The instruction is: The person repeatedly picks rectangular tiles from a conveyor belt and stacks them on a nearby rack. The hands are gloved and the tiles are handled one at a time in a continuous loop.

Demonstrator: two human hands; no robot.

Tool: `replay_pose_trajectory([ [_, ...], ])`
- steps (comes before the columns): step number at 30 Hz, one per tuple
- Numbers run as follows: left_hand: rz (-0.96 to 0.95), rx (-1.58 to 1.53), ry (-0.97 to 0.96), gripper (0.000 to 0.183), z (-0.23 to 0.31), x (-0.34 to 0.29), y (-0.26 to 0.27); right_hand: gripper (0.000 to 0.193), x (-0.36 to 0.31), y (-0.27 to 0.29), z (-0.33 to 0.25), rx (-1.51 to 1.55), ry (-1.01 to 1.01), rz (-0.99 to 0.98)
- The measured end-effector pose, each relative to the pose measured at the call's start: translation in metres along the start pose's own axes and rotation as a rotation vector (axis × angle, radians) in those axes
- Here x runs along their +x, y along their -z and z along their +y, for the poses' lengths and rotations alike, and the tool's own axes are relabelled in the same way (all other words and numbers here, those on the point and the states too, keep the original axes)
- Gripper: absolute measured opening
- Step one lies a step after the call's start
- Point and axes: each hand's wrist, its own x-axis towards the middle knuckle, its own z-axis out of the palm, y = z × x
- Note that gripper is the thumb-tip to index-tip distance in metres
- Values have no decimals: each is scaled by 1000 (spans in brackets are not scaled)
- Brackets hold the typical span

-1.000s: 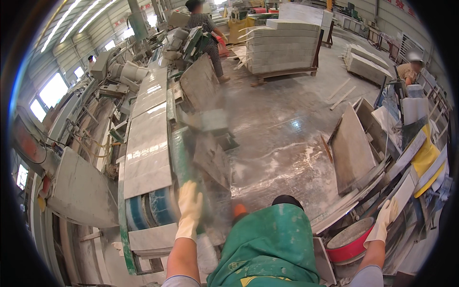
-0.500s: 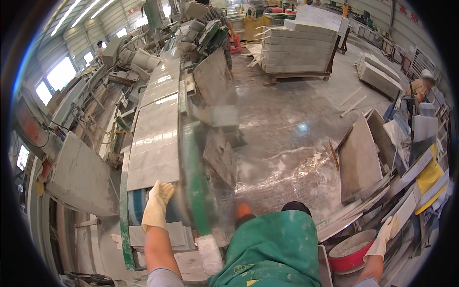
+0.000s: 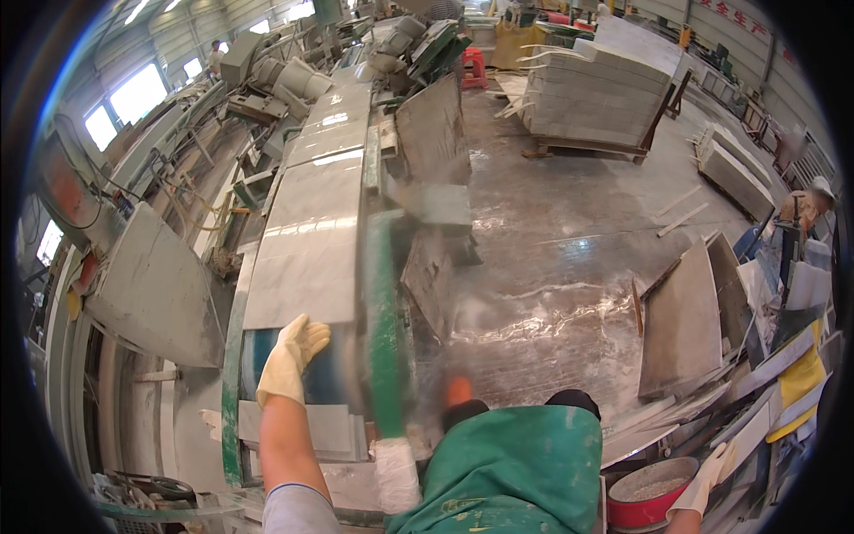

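Note:
My left hand (image 3: 294, 360), in a cream rubber glove, is over the blue belt (image 3: 334, 369) of a long green-framed machine. Its loosely bent fingers reach the near edge of a pale polished stone slab (image 3: 307, 240) lying flat on the belt; whether they touch it is unclear. Nothing shows in its grasp. At the lower right my right hand (image 3: 712, 476), gloved alike, is stretched out with its fingers extended, beside a pale stone strip (image 3: 752, 432). A red round tub (image 3: 648, 509) with greyish contents is just left of it.
Several small slabs (image 3: 316, 431) lie at the machine's near end. A green rail (image 3: 385, 329) with a white-wrapped end (image 3: 397, 472) runs along its right side. Leaning slabs (image 3: 683, 325) and stone offcuts crowd the right. A stacked slab pallet (image 3: 592, 98) stands farther off; people work at a distance.
The slab's near edge has moved away from me, baring more blue belt behind my left hand's fingers. My right hand appears lower in view. The whole view has shifted.

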Motion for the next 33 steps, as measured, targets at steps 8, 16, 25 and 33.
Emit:
replay_pose_trajectory([
  [8,91,208,40,44,8,10,-11,46,2,-7,8,-112,-3,-11],
  [16,5,199,105,45,4,57,2,54,12,-17,22,-94,-16,-46],
  [25,56,187,59,45,13,48,-36,72,14,-1,-2,96,-274,-279],
  [33,47,286,-134,45,12,25,-45,84,-27,66,-51,231,-371,-293],
])
